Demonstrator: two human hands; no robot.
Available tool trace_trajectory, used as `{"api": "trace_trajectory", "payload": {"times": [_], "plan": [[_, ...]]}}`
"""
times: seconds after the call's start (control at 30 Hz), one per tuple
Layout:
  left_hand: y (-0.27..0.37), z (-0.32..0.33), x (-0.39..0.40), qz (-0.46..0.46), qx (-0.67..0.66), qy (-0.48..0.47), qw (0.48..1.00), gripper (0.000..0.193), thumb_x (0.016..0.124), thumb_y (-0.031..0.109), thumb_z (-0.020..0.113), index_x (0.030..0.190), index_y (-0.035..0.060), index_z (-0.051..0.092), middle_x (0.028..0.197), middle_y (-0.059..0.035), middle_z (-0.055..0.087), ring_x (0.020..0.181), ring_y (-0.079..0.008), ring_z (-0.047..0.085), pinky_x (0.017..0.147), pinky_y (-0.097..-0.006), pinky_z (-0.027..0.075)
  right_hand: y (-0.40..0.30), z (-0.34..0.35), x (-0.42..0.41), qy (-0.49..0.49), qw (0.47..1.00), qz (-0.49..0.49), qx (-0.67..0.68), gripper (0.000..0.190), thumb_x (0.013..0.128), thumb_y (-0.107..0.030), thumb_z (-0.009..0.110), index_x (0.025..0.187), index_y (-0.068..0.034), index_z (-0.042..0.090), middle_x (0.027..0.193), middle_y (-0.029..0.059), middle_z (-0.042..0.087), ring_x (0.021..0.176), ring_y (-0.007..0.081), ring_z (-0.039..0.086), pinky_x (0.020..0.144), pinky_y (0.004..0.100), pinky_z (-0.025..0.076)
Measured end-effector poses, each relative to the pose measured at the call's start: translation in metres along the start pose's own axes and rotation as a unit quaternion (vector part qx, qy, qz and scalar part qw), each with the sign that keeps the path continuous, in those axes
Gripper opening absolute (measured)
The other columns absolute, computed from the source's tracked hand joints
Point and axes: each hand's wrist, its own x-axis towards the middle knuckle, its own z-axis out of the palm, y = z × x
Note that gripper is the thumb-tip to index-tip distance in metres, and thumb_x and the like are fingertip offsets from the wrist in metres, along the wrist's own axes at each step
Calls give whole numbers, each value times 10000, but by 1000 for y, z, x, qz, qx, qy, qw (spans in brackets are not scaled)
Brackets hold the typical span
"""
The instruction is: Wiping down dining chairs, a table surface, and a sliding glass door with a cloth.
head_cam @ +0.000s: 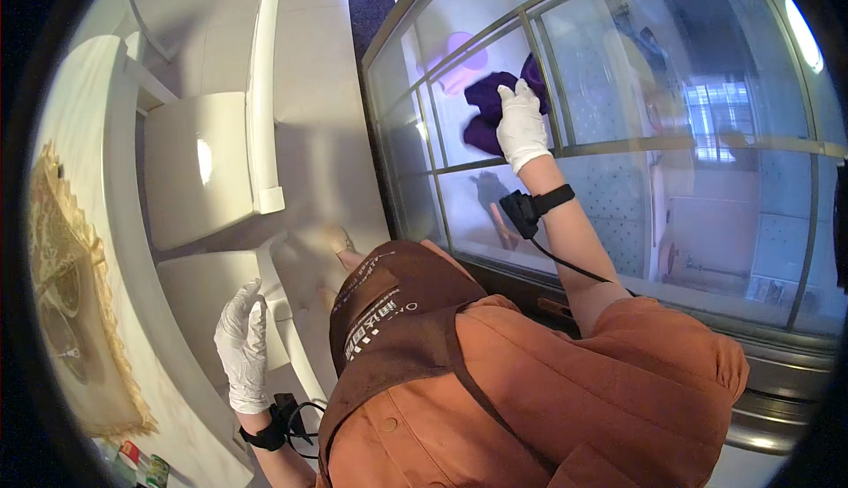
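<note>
My right hand (523,123), in a white glove, presses a dark purple cloth (489,100) against the glass of a metal-framed sliding door (477,147). The cloth is bunched under and beside the fingers, near an upright bar of the frame. Its reflection shows in the pane. Lower left, my left hand (244,349) hangs in the air, also gloved, with nothing in it and the thumb apart from the fingers. Below it and beyond is the seat of a white chair (205,289). Each wrist wears a black strap with a small device and a cable.
On the left stands a marble-patterned table (165,355) with a gold lace-edged cloth (99,329). Another white chair (199,163) has its backrest towards the door. A green can (158,471) is at the table's lower end. Metal door tracks (782,369) run along the lower right.
</note>
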Motion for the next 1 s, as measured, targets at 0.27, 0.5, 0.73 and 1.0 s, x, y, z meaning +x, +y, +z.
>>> {"api": "trace_trajectory", "payload": {"times": [0.27, 0.5, 0.73, 1.0], "plan": [[14, -4, 2, -23, 49, 26, 998, 341, 981, 252, 585, 1219, 14, 638, 1094, -133, 684, 1012, -231, 640, 945, -344, 466, -18, 103, 55, -141, 988, -32, -58, 362, 912, -147, 557, 1246, -8, 566, 1364, 225, 509, 1241, 387, 489, 1017, 451, 464], [24, -5, 6, -102, 23, 41, 994, 386, 990, 303, 563, 1227, 6, 631, 1070, -130, 685, 1031, -206, 628, 969, -350, 450, -23, 184, -30, -342, 938, -42, -37, 303, 914, -87, 492, 1180, 0, 608, 1299, 187, 546, 1200, 362, 532, 1005, 448, 469], [45, 0, 45, -89, 4, 26, 996, 403, 997, 318, 552, 1261, 21, 618, 1050, -113, 686, 1017, -196, 628, 974, -350, 447, -30, 111, 82, -187, 981, -39, 45, 355, 859, -21, 508, 1207, -9, 577, 1254, 234, 533, 1201, 412, 507, 993, 477, 465], [53, -1, 61, -57, 8, 10, 998, 374, 1001, 295, 554, 1256, 31, 626, 1043, -100, 687, 990, -184, 624, 966, -347, 448, -22, 146, -1, -286, 957, -29, 32, 270, 873, -28, 520, 1138, -11, 573, 1281, 226, 531, 1212, 404, 510, 966, 478, 496]]}}
